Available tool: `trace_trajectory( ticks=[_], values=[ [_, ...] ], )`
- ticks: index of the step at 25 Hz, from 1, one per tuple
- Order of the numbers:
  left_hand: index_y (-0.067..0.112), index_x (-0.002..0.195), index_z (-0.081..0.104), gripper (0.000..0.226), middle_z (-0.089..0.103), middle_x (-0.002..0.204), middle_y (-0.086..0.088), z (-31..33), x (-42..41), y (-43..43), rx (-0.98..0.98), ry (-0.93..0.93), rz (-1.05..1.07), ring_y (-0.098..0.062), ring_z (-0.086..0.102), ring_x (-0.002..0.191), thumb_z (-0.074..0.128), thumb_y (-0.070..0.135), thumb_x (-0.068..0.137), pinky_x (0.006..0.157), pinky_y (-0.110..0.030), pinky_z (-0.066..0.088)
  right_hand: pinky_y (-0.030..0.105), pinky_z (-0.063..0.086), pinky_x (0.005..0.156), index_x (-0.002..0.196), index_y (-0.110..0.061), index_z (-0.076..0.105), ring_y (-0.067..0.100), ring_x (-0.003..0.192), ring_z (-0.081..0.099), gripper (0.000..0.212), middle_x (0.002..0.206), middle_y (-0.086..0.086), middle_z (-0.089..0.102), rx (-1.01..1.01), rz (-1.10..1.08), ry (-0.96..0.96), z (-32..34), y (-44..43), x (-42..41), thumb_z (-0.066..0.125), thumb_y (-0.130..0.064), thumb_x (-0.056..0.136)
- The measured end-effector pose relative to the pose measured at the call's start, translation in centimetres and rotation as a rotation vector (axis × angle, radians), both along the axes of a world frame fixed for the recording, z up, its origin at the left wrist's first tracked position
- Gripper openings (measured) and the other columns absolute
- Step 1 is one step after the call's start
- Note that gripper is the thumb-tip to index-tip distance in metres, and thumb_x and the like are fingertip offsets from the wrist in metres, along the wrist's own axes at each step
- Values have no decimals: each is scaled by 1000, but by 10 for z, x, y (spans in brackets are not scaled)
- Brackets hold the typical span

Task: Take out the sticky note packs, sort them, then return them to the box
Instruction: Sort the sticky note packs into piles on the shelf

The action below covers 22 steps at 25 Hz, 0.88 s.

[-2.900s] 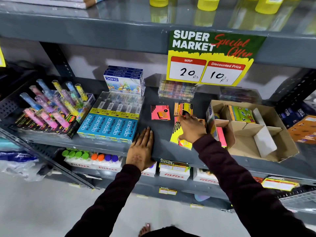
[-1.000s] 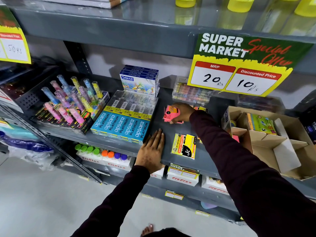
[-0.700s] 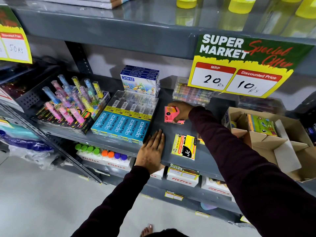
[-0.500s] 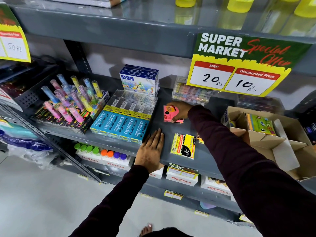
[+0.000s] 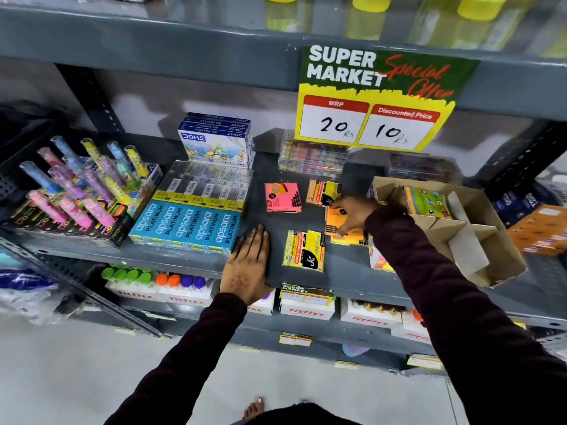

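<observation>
Left hand [image 5: 247,265] lies spread on the grey shelf [image 5: 346,271]; right hand [image 5: 352,214] fingers pinch an orange pack [image 5: 334,222].

Neon pink sticky note pack [image 5: 282,197] with black print, left of the right hand [image 5: 352,216]. Orange pack [image 5: 337,223] under its fingers, yellow-and-black pack [image 5: 304,250] just below-left, orange-and-yellow pack [image 5: 323,192] just above. Plain brown cardboard box [image 5: 478,240] to the right. Grey shelf [image 5: 343,271]. Dark maroon sleeve [image 5: 429,286]. Faded henna pattern on the left hand [image 5: 247,271].
</observation>
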<state>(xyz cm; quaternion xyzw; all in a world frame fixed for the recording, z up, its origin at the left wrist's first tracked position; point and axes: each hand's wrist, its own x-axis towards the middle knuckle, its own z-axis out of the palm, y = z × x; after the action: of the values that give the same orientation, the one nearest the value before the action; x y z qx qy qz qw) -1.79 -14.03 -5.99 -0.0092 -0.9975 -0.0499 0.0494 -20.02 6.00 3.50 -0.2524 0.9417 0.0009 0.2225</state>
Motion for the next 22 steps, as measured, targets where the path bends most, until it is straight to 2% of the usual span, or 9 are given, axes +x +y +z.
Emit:
trace_trajectory(
  ticks=[3, 7, 11, 13, 17, 19, 22],
  values=[
    [-5, 139, 27, 108, 32, 148, -25, 2, 0, 0, -10, -6, 1, -37, 33, 136, 74, 49, 58, 111, -53, 26, 35, 47, 98, 135, -6, 48, 31, 123, 53, 78, 136, 15, 54, 25, 27, 132, -3, -2, 5, 80, -34, 69],
    [-3, 142, 19, 110, 24, 152, -23, 1, 0, 0, 6, -24, -5, -34, 25, 140, 70, 53, 63, 114, -48, 22, 36, 52, 94, 128, -6, 53, 31, 115, 58, 77, 129, 14, 60, 43, 9, 105, -3, 0, 3, 80, -40, 65],
    [-2, 142, 21, 110, 25, 152, -22, -1, 0, -1, 13, -10, 5, -34, 27, 139, 71, 53, 62, 113, -49, 22, 30, 49, 82, 121, -7, 59, 32, 107, 61, 71, 121, 16, 65, -98, -48, 203, 5, -6, -8, 80, -41, 63],
    [-1, 143, 19, 111, 23, 153, -21, -1, 0, -1, 15, -17, 2, -34, 25, 140, 69, 56, 62, 114, -49, 19, 32, 48, 88, 125, -9, 56, 33, 111, 59, 72, 124, 17, 63, -150, -62, 244, 7, -15, -19, 79, -41, 65],
    [1, 145, 12, 113, 15, 155, -18, -4, -2, -2, -25, -40, 17, -30, 19, 143, 62, 62, 64, 116, -42, 13, 38, 44, 104, 141, -13, 42, 35, 127, 47, 87, 138, 17, 50, -131, -59, 211, 5, -36, -40, 78, -43, 68],
    [1, 144, 15, 113, 18, 155, -18, -4, -2, -1, -28, -42, 26, -30, 23, 141, 65, 60, 62, 115, -42, 17, 40, 42, 108, 144, -14, 39, 35, 131, 43, 89, 143, 17, 45, -112, -72, 187, 0, -42, -49, 78, -41, 69],
    [-1, 141, 24, 112, 29, 150, -21, -4, -1, -1, -12, -23, 28, -33, 35, 136, 70, 58, 58, 110, -46, 29, 37, 42, 106, 142, -12, 41, 34, 130, 46, 86, 144, 16, 46, -86, -84, 147, -7, -44, -57, 78, -41, 70]
  ],
)
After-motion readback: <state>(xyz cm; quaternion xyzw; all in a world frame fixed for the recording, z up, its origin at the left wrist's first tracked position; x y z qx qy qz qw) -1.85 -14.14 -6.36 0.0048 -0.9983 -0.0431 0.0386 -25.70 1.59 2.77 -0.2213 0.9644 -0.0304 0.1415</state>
